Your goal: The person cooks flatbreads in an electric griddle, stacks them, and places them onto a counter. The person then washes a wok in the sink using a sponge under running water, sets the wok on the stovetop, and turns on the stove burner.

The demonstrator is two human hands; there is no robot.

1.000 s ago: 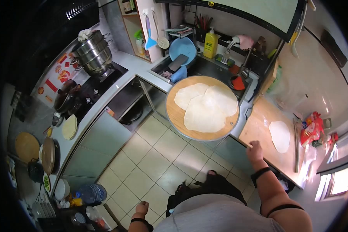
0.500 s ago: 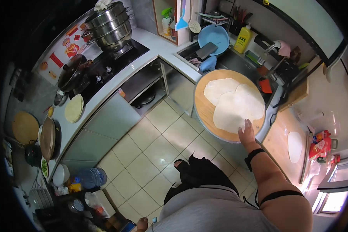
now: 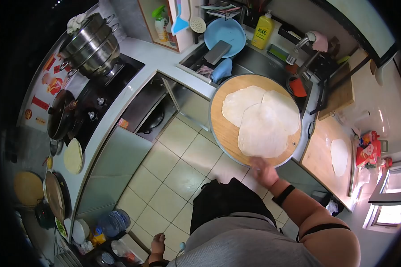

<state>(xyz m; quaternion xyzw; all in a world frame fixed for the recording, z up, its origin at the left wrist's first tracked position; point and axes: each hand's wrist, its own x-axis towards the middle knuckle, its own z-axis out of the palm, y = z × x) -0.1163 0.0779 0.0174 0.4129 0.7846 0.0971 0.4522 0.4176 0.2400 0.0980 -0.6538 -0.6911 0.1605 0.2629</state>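
Observation:
Flat, thin, pale dough sheets (image 3: 263, 135) lie overlapping on a round wooden board (image 3: 225, 129) with a grey rim, at the sink corner. My right hand (image 3: 263, 172) is at the board's near edge, just below the lowest sheet. Its fingers are smeared by motion, so whether they touch the rim cannot be told. Low beside my body hangs my left hand (image 3: 157, 244), fingers curled in, with nothing showing in it. Another thin dough sheet (image 3: 339, 157) rests on the wooden worktop (image 3: 321, 149) to the right.
Behind the board is a sink (image 3: 249, 66) with a blue basin (image 3: 227, 35). A steamer pot (image 3: 91, 46) and a dark pan (image 3: 60, 115) stand on the stove at left. A round pale stack (image 3: 73, 156) lies on the counter. One cabinet door (image 3: 187, 102) stands ajar below.
My right hand has drawn back from the dough sheet to the board's near edge. My left hand has come further into view. The camera view has shifted.

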